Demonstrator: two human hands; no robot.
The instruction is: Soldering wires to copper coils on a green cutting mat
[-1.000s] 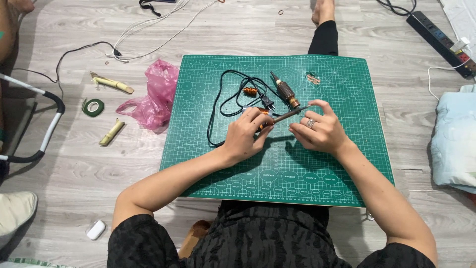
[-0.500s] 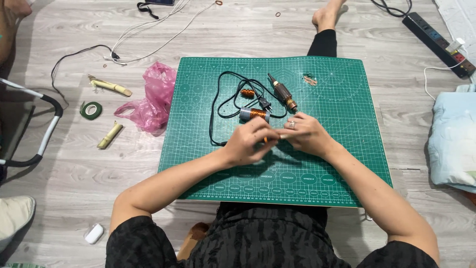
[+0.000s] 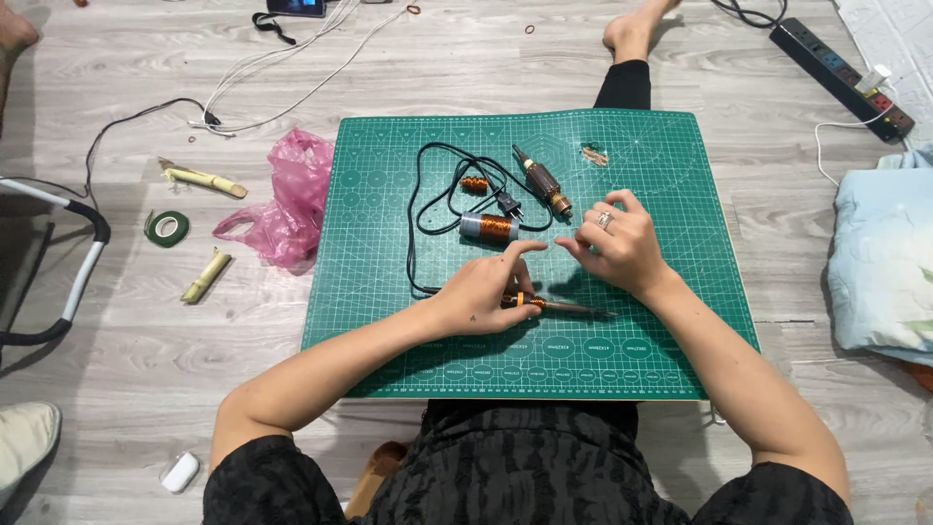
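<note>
Pale grey plank floor (image 3: 486,68) runs all around, strewn with cables at the far edge. On it lies a green gridded cutting mat (image 3: 680,340), flat and matte, its near right part bare. A crumpled pink plastic bag (image 3: 292,199) touches the mat's left edge. A black cord (image 3: 420,228) loops across the mat past a copper-wound coil (image 3: 489,227). The left hand (image 3: 481,292) rests over a slim soldering iron (image 3: 559,307), fingers loosely curled on its handle, forefinger stretched out. The right hand (image 3: 617,243), just beside it, hovers half open, gripping nothing I can see.
</note>
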